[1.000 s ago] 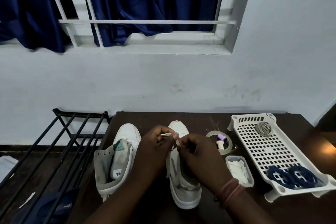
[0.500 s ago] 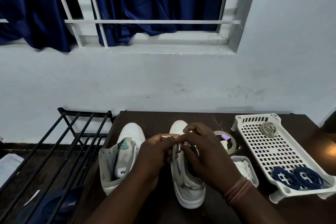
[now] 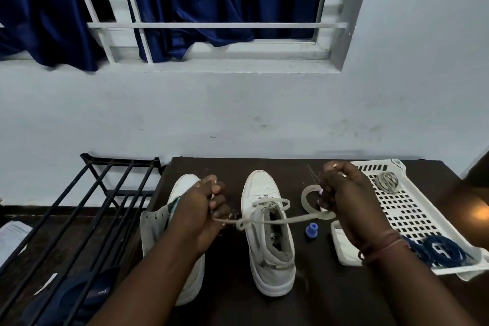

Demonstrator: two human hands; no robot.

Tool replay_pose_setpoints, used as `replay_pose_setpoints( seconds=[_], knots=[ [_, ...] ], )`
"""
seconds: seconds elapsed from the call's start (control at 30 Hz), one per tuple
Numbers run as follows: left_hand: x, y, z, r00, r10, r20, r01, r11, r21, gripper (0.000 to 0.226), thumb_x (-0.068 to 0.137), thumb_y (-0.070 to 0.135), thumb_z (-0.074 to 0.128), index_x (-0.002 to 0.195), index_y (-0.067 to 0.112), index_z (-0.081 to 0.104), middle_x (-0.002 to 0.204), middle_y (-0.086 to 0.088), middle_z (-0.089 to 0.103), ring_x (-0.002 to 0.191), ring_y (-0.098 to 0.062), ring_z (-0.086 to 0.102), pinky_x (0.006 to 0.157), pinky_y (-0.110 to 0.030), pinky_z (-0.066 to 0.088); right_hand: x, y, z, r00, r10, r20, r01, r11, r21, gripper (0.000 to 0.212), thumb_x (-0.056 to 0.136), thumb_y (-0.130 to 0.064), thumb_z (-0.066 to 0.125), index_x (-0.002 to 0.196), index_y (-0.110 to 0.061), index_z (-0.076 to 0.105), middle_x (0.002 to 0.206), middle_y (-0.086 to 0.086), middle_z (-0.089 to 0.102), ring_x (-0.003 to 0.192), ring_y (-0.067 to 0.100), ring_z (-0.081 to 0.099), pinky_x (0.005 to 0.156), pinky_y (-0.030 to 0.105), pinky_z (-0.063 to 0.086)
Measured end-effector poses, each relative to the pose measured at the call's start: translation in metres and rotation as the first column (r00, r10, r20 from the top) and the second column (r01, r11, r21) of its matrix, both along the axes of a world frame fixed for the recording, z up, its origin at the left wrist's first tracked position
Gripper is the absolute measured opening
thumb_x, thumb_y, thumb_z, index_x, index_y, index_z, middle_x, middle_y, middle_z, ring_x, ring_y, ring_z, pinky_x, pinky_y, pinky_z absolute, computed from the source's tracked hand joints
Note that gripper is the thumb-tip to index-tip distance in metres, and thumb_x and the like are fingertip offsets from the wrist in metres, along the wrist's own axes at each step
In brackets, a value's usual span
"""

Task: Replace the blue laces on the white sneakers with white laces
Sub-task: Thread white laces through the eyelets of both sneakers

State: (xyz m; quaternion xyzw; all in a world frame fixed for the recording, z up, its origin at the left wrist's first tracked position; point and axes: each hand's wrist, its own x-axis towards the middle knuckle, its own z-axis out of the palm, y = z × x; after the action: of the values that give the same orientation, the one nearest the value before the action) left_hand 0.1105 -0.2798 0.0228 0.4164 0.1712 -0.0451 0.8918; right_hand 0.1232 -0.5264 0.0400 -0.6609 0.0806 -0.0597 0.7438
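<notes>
The white lace (image 3: 267,218) runs taut between our two hands above the right sneaker (image 3: 270,235), crossing over its open collar at the centre of the dark table (image 3: 238,299); a loop of it lies across the eyelets nearer the toe. Our left hand (image 3: 203,209), at about nine o'clock from that sneaker, has its fingers curled round one end of the lace. Our right hand (image 3: 344,193), at about two o'clock from it, grips the other end in a closed fist, with a thread band on the wrist. The left sneaker (image 3: 182,188) stands beside the right one, partly hidden under our left arm, and it carries no lace that we can see. Between the right sneaker and our right hand lies a ring of clear tape (image 3: 308,200), with a small blue cap (image 3: 311,230) just below it. At three o'clock sits a white perforated tray (image 3: 412,209), holding the blue laces (image 3: 436,249) at its near end and a grey coil (image 3: 387,180) at its far end. A black metal rack (image 3: 100,193) stands at nine o'clock
</notes>
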Motion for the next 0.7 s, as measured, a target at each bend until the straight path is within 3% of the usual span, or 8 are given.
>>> replay_pose_setpoints(
  seconds=[0.07, 0.13, 0.23, 0.33, 0.4, 0.5, 0.6, 0.7],
  knots=[
    [-0.005, 0.003, 0.008, 0.996, -0.043, 0.075, 0.009, 0.917, 0.400, 0.012, 0.103, 0.016, 0.049, 0.094, 0.017, 0.057, 0.063, 0.006, 0.044, 0.043, -0.006, 0.031, 0.038, -0.019, 0.027, -0.004, -0.011, -0.001, 0.993, 0.085, 0.081, -0.040, 0.894, -0.447, 0.013, 0.095, -0.020, 0.062, 0.084, -0.014, 0.063, 0.066, -0.008, 0.059, 0.055, 0.008, 0.051, 0.059, 0.018, 0.044],
    [-0.009, 0.003, 0.009, 0.980, -0.159, 0.121, 0.005, 0.624, 0.781, 0.009, 0.096, 0.032, 0.063, 0.094, 0.024, 0.068, 0.063, 0.009, 0.055, 0.050, -0.009, 0.051, 0.047, -0.024, 0.043, -0.007, -0.016, -0.001, 0.968, 0.245, 0.056, -0.118, 0.641, -0.758, 0.015, 0.089, -0.034, 0.068, 0.083, -0.021, 0.066, 0.071, -0.008, 0.067, 0.063, 0.003, 0.061, 0.062, 0.015, 0.045],
    [-0.012, -0.002, 0.005, 0.933, -0.358, -0.041, 0.138, 0.250, 0.958, 0.036, 0.074, 0.067, 0.070, 0.090, 0.035, 0.072, 0.074, 0.012, 0.068, 0.073, -0.012, 0.069, 0.073, -0.037, 0.056, -0.011, -0.013, -0.004, 0.894, 0.408, -0.184, -0.365, 0.429, -0.826, 0.029, 0.080, -0.056, 0.071, 0.079, -0.026, 0.067, 0.072, -0.007, 0.070, 0.064, 0.006, 0.066, 0.065, 0.030, 0.054],
    [-0.015, -0.008, 0.000, 0.868, -0.438, -0.234, 0.261, 0.002, 0.965, 0.045, 0.081, 0.075, 0.061, 0.088, 0.032, 0.070, 0.078, 0.013, 0.073, 0.070, 0.001, 0.065, 0.073, -0.031, 0.053, -0.015, -0.003, -0.001, 0.774, 0.516, -0.368, -0.583, 0.352, -0.733, 0.050, 0.069, -0.067, 0.075, 0.079, -0.019, 0.069, 0.070, -0.003, 0.070, 0.060, 0.008, 0.064, 0.064, 0.029, 0.053],
    [-0.016, -0.010, 0.002, 0.826, -0.486, -0.287, 0.325, -0.006, 0.946, 0.051, 0.089, 0.073, 0.053, 0.086, 0.024, 0.069, 0.073, 0.012, 0.075, 0.059, 0.002, 0.060, 0.069, -0.029, 0.049, -0.017, 0.000, 0.001, 0.731, 0.532, -0.427, -0.642, 0.325, -0.694, 0.050, 0.064, -0.064, 0.082, 0.077, -0.017, 0.069, 0.071, -0.001, 0.072, 0.060, 0.008, 0.064, 0.064, 0.028, 0.053],
    [-0.016, -0.008, 0.004, 0.835, -0.474, -0.278, 0.330, 0.028, 0.944, 0.051, 0.088, 0.070, 0.057, 0.083, 0.022, 0.072, 0.063, 0.011, 0.068, 0.055, -0.002, 0.056, 0.065, -0.028, 0.045, -0.013, -0.005, 0.003, 0.789, 0.495, -0.364, -0.547, 0.295, -0.784, 0.036, 0.073, -0.052, 0.082, 0.066, -0.019, 0.068, 0.066, 0.003, 0.066, 0.061, 0.017, 0.062, 0.059, 0.027, 0.049],
    [-0.014, -0.003, 0.003, 0.894, -0.418, -0.160, 0.273, 0.227, 0.935, 0.037, 0.089, 0.058, 0.067, 0.076, 0.025, 0.078, 0.056, 0.008, 0.061, 0.052, -0.004, 0.054, 0.064, -0.026, 0.043, -0.008, -0.017, 0.010, 0.926, 0.344, -0.153, -0.333, 0.560, -0.758, 0.032, 0.084, -0.035, 0.076, 0.059, -0.016, 0.067, 0.052, 0.000, 0.058, 0.049, 0.010, 0.052, 0.054, 0.028, 0.043],
    [-0.012, -0.002, 0.003, 0.955, -0.293, -0.042, 0.154, 0.373, 0.915, 0.030, 0.088, 0.044, 0.075, 0.073, 0.017, 0.078, 0.059, -0.007, 0.067, 0.050, -0.008, 0.057, 0.053, -0.018, 0.044, -0.002, -0.043, 0.008, 0.992, 0.025, -0.121, -0.100, 0.732, -0.674, 0.033, 0.087, -0.032, 0.071, 0.061, -0.013, 0.071, 0.055, 0.005, 0.066, 0.057, 0.021, 0.066, 0.064, 0.035, 0.051]
  ],
)
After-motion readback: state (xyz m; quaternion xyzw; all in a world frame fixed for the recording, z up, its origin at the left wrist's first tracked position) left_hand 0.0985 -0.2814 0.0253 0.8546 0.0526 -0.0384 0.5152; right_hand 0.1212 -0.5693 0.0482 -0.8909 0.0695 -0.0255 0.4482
